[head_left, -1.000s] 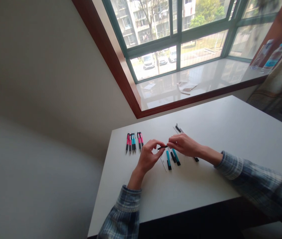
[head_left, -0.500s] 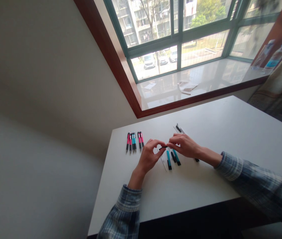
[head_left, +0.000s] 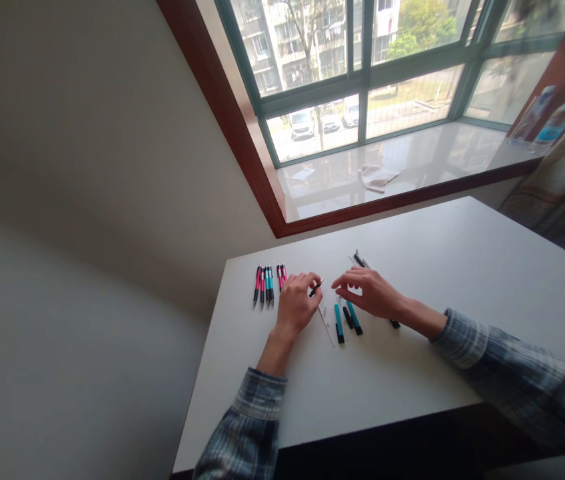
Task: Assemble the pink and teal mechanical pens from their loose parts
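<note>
My left hand (head_left: 296, 305) pinches a black pen part (head_left: 315, 289), probably for fine control; right hand (head_left: 373, 293)'s grip hangs parted.

Pens (head_left: 266, 287) on table (head_left: 242, 373) (windowsill (head_left: 432, 157) behind)

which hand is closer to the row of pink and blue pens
Left. The left hand is just right of the pink and blue pens, partly hiding the nearest pair, a small black piece in its fingers. The right hand is farther right, beyond a gap.
</note>
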`<state>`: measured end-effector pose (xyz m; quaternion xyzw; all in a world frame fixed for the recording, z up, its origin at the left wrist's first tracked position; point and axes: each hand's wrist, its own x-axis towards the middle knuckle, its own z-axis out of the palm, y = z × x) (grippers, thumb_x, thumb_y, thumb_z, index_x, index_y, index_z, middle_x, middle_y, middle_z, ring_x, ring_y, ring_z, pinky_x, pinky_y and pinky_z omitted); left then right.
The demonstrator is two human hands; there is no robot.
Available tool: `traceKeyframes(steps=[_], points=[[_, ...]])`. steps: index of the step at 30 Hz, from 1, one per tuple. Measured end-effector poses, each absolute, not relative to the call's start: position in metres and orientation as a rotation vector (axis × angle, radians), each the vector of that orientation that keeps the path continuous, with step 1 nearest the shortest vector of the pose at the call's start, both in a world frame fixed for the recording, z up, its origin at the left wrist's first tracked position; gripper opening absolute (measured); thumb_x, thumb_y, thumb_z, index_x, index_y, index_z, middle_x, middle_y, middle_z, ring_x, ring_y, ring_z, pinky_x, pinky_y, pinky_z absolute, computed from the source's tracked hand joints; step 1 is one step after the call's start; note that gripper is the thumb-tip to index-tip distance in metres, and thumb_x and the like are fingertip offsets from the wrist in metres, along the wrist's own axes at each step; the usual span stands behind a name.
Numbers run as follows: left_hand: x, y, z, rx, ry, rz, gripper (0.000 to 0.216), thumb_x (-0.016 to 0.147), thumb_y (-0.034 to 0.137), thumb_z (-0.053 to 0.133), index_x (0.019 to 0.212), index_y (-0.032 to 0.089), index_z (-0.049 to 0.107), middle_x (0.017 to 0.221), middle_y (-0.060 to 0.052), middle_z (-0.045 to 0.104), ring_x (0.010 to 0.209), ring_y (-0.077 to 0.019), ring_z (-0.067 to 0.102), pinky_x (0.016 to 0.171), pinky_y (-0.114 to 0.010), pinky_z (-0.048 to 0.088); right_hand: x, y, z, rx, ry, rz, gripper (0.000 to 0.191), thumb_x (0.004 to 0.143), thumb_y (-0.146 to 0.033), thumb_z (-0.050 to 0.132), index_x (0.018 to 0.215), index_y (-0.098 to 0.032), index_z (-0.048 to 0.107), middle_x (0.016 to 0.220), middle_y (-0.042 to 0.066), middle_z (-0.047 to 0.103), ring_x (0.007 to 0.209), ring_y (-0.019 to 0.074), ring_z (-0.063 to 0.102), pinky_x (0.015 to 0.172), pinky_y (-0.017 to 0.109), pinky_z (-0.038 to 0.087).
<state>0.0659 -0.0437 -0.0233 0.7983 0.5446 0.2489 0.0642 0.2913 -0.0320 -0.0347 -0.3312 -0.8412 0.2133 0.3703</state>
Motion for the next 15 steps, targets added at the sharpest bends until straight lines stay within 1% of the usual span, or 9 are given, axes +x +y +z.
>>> traceKeyframes(steps=[4, 6, 8, 10, 13, 15], points=[[0.066, -0.036, -0.029, 2.454, 1.72, 0.727, 0.015, 0.091, 0.019, 0.063, 0.103, 0.025, 0.068, 0.089, -0.003, 0.071, 0.092, -0.0258, 0.059, 0.09, -0.04, 0.044, 0.291, -0.033, -0.032, -0.803, -2.212, 0.571, 0.012, 0.098, -0.027, 0.066, 0.103, -0.021, 0.074, 0.089, 0.006, 0.074, 0.084, 0.0206, 0.065, 0.077, 0.035, 0.054], [0.066, -0.036, -0.032, 2.45, 1.748, 0.727, 0.017, 0.091, 0.02, 0.065, 0.107, 0.025, 0.068, 0.091, -0.003, 0.072, 0.093, -0.0265, 0.059, 0.089, -0.04, 0.044, 0.292, -0.035, -0.029, -0.77, -2.265, 0.569, 0.016, 0.094, -0.029, 0.071, 0.108, -0.022, 0.074, 0.092, 0.006, 0.074, 0.09, 0.0229, 0.065, 0.081, 0.037, 0.054], [0.065, -0.036, -0.034, 2.439, 1.777, 0.725, 0.019, 0.091, 0.02, 0.067, 0.108, 0.026, 0.069, 0.091, -0.004, 0.073, 0.094, -0.0271, 0.059, 0.089, -0.04, 0.043, 0.292, -0.038, -0.025, -0.728, -2.338, 0.562, 0.028, 0.09, -0.033, 0.076, 0.116, -0.022, 0.072, 0.095, 0.007, 0.074, 0.097, 0.0256, 0.063, 0.085, 0.039, 0.054], [0.066, -0.036, -0.035, 2.432, 1.799, 0.719, 0.019, 0.091, 0.021, 0.067, 0.108, 0.026, 0.069, 0.091, -0.004, 0.074, 0.094, -0.0276, 0.059, 0.089, -0.041, 0.043, 0.292, -0.041, -0.022, -0.69, -2.413, 0.538, 0.045, 0.086, -0.039, 0.08, 0.126, -0.023, 0.069, 0.099, 0.009, 0.072, 0.102, 0.0282, 0.06, 0.09, 0.043, 0.053], [0.067, -0.036, -0.036, 2.423, 1.807, 0.714, 0.018, 0.091, 0.025, 0.068, 0.109, 0.026, 0.069, 0.091, -0.003, 0.074, 0.094, -0.0275, 0.059, 0.091, -0.041, 0.043, 0.292, -0.046, -0.017, -0.681, -2.509, 0.49, 0.071, 0.08, -0.052, 0.083, 0.141, -0.024, 0.06, 0.109, 0.011, 0.07, 0.107, 0.0317, 0.058, 0.095, 0.048, 0.051], [0.068, -0.036, -0.035, 2.416, 1.8, 0.716, 0.018, 0.092, 0.027, 0.068, 0.11, 0.026, 0.069, 0.091, -0.003, 0.074, 0.095, -0.0271, 0.06, 0.091, -0.041, 0.042, 0.292, -0.048, -0.017, -0.703, -2.557, 0.473, 0.084, 0.077, -0.059, 0.083, 0.148, -0.025, 0.054, 0.116, 0.013, 0.068, 0.111, 0.0335, 0.056, 0.098, 0.05, 0.05]])
